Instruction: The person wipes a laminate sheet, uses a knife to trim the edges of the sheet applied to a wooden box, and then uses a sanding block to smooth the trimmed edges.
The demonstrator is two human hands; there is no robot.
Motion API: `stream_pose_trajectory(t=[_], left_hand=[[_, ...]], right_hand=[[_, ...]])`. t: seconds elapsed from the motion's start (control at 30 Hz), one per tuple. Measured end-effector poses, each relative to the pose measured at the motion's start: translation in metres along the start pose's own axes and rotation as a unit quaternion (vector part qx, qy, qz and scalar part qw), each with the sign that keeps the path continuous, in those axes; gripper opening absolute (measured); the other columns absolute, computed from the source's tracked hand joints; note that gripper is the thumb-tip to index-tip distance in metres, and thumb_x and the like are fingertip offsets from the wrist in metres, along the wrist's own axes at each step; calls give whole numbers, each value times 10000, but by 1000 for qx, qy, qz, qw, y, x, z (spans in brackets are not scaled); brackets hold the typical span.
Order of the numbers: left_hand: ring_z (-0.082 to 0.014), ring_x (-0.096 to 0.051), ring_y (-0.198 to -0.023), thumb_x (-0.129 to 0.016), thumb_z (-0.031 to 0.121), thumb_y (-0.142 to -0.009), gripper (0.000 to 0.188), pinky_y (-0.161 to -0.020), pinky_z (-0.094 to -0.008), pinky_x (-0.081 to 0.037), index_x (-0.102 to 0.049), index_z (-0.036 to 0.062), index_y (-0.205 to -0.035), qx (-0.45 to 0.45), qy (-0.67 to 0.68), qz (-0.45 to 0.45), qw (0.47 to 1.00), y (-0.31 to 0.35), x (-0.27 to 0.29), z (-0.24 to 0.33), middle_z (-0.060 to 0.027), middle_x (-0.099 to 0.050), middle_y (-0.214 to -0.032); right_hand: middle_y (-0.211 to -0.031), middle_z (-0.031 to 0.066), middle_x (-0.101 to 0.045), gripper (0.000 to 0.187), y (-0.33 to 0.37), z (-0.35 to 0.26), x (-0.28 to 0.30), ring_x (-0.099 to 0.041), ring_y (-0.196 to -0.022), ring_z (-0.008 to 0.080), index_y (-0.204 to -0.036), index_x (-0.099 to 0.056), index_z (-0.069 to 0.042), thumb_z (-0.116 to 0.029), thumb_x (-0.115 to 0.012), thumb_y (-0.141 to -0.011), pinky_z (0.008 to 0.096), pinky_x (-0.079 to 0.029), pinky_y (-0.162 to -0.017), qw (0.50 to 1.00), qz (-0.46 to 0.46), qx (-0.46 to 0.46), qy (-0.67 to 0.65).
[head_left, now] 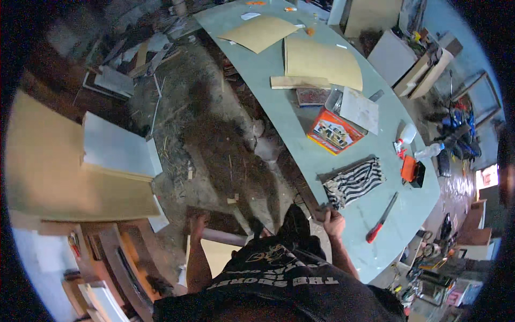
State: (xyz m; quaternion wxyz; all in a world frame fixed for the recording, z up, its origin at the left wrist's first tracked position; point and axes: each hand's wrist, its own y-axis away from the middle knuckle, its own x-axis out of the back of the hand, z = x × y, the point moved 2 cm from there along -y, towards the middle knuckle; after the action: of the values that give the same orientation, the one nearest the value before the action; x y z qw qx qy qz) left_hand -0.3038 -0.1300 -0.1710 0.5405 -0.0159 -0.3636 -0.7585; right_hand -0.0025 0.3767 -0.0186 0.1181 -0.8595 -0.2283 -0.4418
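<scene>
My right hand is curled closed at the near left edge of the pale green table, just below a black-and-white striped cloth. Whatever its fingers may hold is hidden. On the other side of my body, my left hand hangs low beside a dark brown panel and a pale yellow board. Its fingers are dim, and I cannot see whether they grip the panel. A red-handled knife or saw lies on the table to the right of the cloth.
An orange box, a spray bottle, a clear bottle and an orange-and-black case stand on the table. Yellowish sheets lie farther off. Stacked boards are at left; scraps litter the floor.
</scene>
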Motion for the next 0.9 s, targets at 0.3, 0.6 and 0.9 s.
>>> stream_pose_trajectory(t=[0.3, 0.6, 0.9], left_hand=[[-250, -667, -887, -550, 402, -964, 399, -760, -411, -518, -659, 46, -1106, 57, -55, -97, 992, -44, -1, 20, -108, -702, -1009], [-243, -661, -860, -572, 390, -961, 393, -739, -400, -513, -665, 26, -1077, 130, -118, -93, 980, -147, 41, 91, -111, -696, -962], [-236, -655, -833, -595, 377, -959, 389, -718, -390, -508, -671, 7, -1049, -146, -184, -36, 971, -374, 57, 305, -114, -690, -915]], right_hand=[[-630, 196, -615, 294, -11, -27, -9, -629, -602, 408, -682, -653, -37, -287, -643, -836, 467, -488, -568, 994, 47, -55, 80], [-769, 189, -685, 260, -25, -24, -13, -648, -692, 426, -875, -729, -94, -332, -630, -839, 502, -511, -607, 967, -56, -114, 219], [-762, 217, -688, 505, -49, -51, -26, -668, -695, 379, -879, -736, -71, -558, -606, -853, 476, -509, -624, 928, -54, -307, 201]])
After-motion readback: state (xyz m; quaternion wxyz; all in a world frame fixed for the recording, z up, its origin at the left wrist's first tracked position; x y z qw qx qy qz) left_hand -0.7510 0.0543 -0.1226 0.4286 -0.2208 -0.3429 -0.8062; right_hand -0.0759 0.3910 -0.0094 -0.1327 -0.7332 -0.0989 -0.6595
